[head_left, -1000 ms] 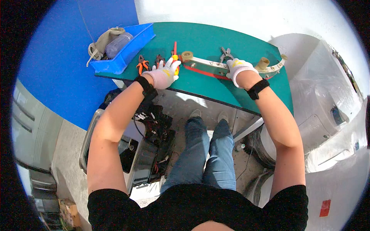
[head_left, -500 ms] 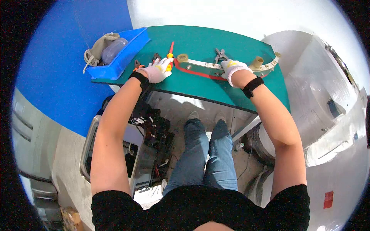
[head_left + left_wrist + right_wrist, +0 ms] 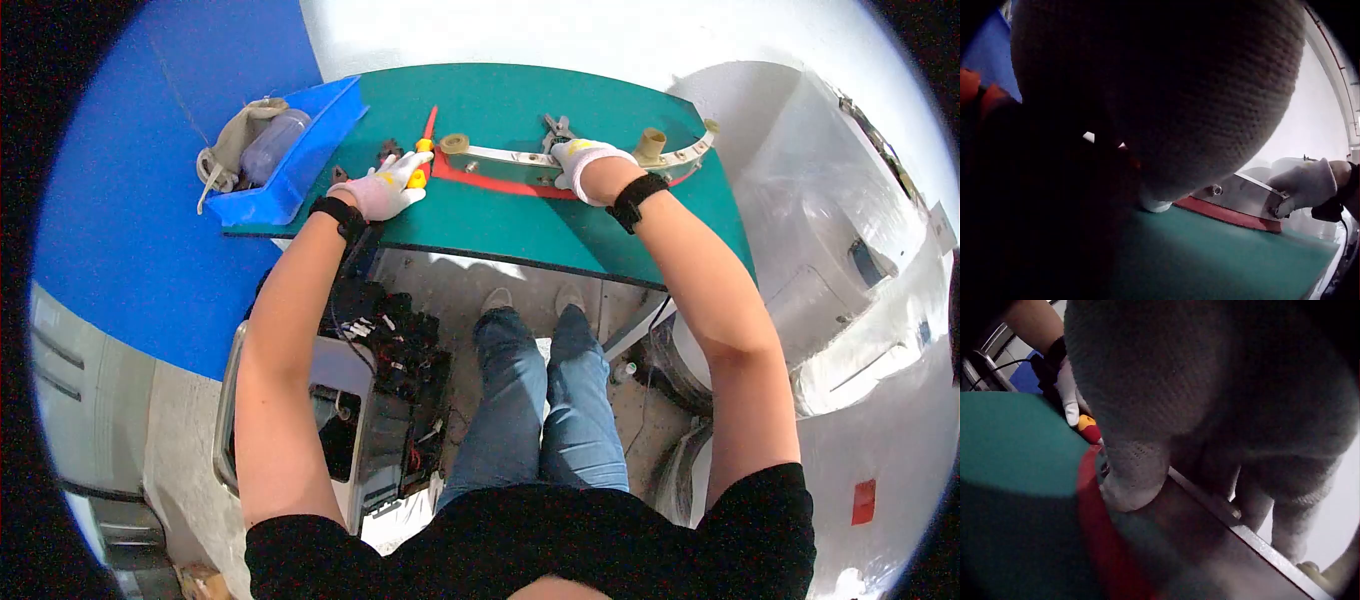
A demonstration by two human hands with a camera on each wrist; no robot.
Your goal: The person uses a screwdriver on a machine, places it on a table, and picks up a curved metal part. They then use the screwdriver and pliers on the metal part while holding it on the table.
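My right hand [image 3: 590, 168], in a white knit glove, grips a long curved metal squeegee [image 3: 505, 157] with a red blade strip along its base. In the right wrist view its thumb [image 3: 1137, 484] presses the near face, while the other fingers hang over the far side. My gloved left hand [image 3: 385, 190] lies low over the table with fingers stretched, touching the yellow-and-red handle of a screwdriver [image 3: 424, 147]. Orange-handled pliers [image 3: 994, 100] lie beside that hand, mostly covered by it in the head view. Grey pliers [image 3: 557, 130] lie behind the right hand.
A blue bin [image 3: 335, 115] with a cloth bag and a clear bottle stands at the green table's [image 3: 620, 95] left end. A plastic-wrapped object [image 3: 800, 210] is close on the right. Dark parts and cables [image 3: 385, 330] sit below the front edge.
The head view has turned, shifting the table leftward. My left hand has slid left over the orange pliers handles, which showed earlier. The right hand keeps its hold on the squeegee.
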